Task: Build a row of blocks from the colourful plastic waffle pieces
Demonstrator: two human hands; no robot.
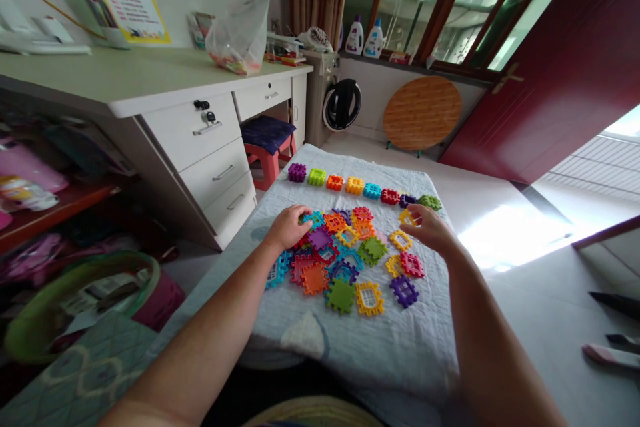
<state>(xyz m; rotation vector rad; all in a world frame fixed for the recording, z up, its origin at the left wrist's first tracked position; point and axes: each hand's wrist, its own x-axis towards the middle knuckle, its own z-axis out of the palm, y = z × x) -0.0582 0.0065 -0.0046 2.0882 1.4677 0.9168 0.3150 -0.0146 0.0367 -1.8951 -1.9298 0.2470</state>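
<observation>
A loose pile of colourful plastic interlocking tiles with notched edges lies on the cloth-covered table [370, 347]. At the pile's left edge, my left hand [290, 227] has its thumb and fingers closed at a teal tile [315, 219]; its other fingers are partly hidden. My right hand [429, 225] pinches a yellow window-frame tile [407, 217] right of the pile. Below that hand lie another yellow tile [401, 240], a pinkish-red tile [413, 265] and a purple tile [404, 290]. Along the back runs a row of assembled blocks, including a yellow-orange block [355, 185] and a teal block [372, 190].
A white desk [165, 77] with drawers stands to the left, carrying a plastic bag [240, 37]. Beyond the table are a red stool [267, 153], a washing machine [320, 73] and a round wooden board [423, 112]. A dark red door [545, 67] stands at the right.
</observation>
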